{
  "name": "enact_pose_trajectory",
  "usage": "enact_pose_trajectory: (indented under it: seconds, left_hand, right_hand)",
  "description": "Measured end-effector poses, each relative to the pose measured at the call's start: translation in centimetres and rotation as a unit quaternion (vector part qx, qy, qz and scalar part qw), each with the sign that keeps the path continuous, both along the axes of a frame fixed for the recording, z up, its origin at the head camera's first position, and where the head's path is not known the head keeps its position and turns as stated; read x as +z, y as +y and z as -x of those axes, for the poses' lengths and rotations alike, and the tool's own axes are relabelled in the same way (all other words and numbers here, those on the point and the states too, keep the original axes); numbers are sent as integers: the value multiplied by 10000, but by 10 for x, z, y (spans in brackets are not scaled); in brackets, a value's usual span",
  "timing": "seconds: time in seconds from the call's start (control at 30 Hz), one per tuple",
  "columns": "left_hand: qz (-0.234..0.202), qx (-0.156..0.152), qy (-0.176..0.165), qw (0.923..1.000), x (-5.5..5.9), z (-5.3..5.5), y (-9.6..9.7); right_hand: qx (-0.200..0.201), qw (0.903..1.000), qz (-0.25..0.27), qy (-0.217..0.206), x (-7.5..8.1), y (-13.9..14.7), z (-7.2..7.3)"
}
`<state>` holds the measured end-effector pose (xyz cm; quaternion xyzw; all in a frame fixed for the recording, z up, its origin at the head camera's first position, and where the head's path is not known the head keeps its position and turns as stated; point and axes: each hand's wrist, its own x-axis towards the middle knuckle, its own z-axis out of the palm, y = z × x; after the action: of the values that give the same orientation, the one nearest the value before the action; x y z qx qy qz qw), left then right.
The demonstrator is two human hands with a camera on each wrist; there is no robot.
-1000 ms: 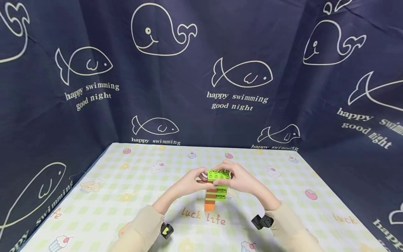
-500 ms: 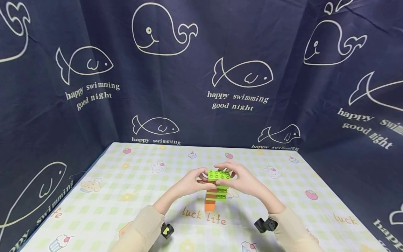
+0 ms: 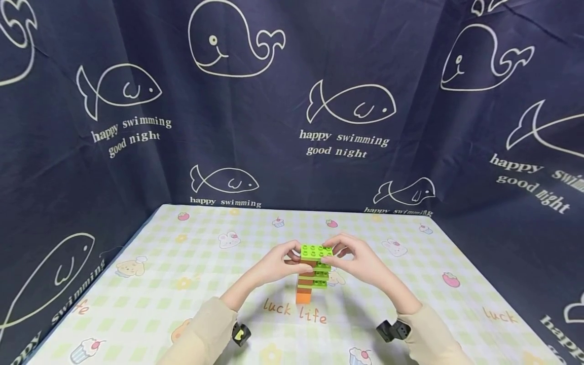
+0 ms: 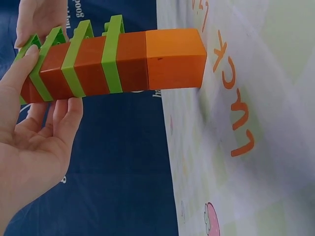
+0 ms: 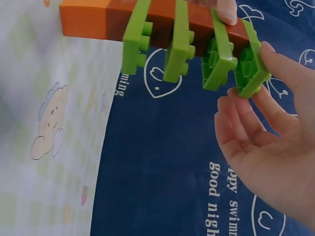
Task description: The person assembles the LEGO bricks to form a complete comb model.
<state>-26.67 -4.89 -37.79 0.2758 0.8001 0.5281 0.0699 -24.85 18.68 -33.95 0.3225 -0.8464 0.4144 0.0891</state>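
Observation:
A tower of toy building bricks rises upright over the tablecloth. Orange-brown square bricks alternate with longer green bricks, which jut out to the right; its bottom brick is brighter orange. My left hand grips the tower near its top, thumb on the near face and fingers behind. My right hand is at the overhanging right end of the top green brick, its thumb and index fingertips at that brick's edges. From the right wrist view, the remaining fingers of this right hand curl loosely below it.
A checked tablecloth with printed cupcakes, strawberries and lettering covers the table. Dark blue curtains with fish and whale drawings hang behind and at both sides. Each wrist carries a small black camera.
My right hand has drifted a little rightward along the top green brick, its thumb moving from the middle toward the right end. The tower and my left hand have stayed in place.

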Motion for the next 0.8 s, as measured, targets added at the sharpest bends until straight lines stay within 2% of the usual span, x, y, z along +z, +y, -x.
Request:
enact_pose_trajectory:
  seconds: [0.27, 0.5, 0.7, 0.8]
  left_hand:
    - [-25, 38, 47, 10000, -1, 0, 0]
    - [-337, 145, 138, 9992, -7, -2, -1]
    - [-78, 456, 705, 9964, -3, 0, 1]
    - [-91, 705, 734, 9948, 3, 4, 3]
  right_hand:
    - [-11, 9996, 211, -190, -7, 3, 0]
    - [59, 9994, 243, 239, -10, 4, -2]
    - [-334, 9976, 220, 572, -8, 0, 0]
    - [-672, 9961, 369, 442, -4, -3, 5]
